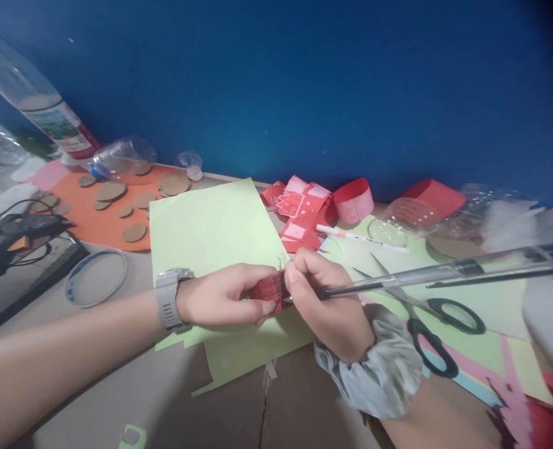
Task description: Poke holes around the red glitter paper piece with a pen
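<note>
My left hand (pixel 224 296) is closed around a small dark red piece with a fine checkered pattern (pixel 267 289), steadying it with thumb and fingers. In my right hand (pixel 325 299) is a clear-barrelled ballpoint pen (pixel 398 278), its tip against the right end of the red piece. The right fingertips also touch that end. Both hands are just over a pale green paper sheet (pixel 211 227) with a stepped, cut lower edge. My fingers cover part of the red piece. Right of the right hand lie open scissors (pixel 414 305) with black handles.
Orange paper (pixel 84 215) with several cardboard discs (pixel 111 191) lies left, near plastic bottles (pixel 61 121) and a tape roll (pixel 96 279). Red paper cut-outs (pixel 304 215) and a white marker (pixel 346 235) lie before the blue wall (pixel 304 81). Coloured paper and clear plastic pieces (pixel 411 215) crowd the right.
</note>
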`<state>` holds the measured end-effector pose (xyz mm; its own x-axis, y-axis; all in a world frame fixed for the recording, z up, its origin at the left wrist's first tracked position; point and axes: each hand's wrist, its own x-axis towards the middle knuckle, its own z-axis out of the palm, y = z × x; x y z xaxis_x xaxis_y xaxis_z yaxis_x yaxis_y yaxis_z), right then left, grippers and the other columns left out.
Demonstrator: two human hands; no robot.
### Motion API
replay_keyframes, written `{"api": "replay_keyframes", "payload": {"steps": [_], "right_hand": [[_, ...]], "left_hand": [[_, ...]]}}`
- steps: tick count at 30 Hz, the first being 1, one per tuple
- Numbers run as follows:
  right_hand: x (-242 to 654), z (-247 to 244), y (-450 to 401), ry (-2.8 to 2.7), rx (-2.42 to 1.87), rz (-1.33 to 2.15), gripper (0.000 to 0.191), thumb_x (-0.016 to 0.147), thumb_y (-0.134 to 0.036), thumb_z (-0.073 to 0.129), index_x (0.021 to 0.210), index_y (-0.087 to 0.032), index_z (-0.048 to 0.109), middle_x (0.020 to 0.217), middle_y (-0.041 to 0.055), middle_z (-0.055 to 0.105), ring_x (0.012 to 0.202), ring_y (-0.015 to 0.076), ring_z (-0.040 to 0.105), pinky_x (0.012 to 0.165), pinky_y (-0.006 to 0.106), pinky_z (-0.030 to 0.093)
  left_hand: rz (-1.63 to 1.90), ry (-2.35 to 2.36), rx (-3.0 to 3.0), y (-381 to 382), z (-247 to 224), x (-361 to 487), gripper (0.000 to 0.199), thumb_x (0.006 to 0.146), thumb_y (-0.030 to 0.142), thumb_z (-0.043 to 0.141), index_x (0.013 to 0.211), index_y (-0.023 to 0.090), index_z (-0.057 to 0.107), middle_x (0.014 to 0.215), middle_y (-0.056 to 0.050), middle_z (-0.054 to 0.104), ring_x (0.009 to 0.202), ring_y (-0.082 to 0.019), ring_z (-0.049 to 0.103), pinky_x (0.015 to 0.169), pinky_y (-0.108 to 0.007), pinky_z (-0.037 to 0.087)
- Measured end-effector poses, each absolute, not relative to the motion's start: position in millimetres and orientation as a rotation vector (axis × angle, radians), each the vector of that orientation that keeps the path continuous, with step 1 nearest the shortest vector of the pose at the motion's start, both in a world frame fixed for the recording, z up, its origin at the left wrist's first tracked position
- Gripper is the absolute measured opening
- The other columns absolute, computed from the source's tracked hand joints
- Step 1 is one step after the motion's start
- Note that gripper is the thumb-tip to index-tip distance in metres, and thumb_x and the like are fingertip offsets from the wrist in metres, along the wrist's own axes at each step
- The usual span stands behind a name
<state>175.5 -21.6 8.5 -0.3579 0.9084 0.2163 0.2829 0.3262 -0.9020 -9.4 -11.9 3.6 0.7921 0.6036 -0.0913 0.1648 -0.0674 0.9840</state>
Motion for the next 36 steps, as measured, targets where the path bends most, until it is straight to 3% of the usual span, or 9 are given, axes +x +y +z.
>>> {"api": "replay_keyframes", "payload": {"steps": [36], "right_hand": [[175.1, 4.3, -20.2, -1.809, -1.041, 1.074, 0.026, 0.085, -0.012, 0.044, 0.062, -0.020, 0.036, 0.056, -0.0067, 0.032, 0.051, 0.0072, 0.032, 0.047, 0.021, 0.028]], "left_hand": [[0.394, 0.626, 1.618, -11.7, 1.9, -9.9, 0.004, 0.085, 0.015, 0.051, 0.083, 0.014, 0.048, 0.070, 0.000, 0.057, 0.061, -0.011, 0.050, 0.059, -0.020, 0.043]]}}
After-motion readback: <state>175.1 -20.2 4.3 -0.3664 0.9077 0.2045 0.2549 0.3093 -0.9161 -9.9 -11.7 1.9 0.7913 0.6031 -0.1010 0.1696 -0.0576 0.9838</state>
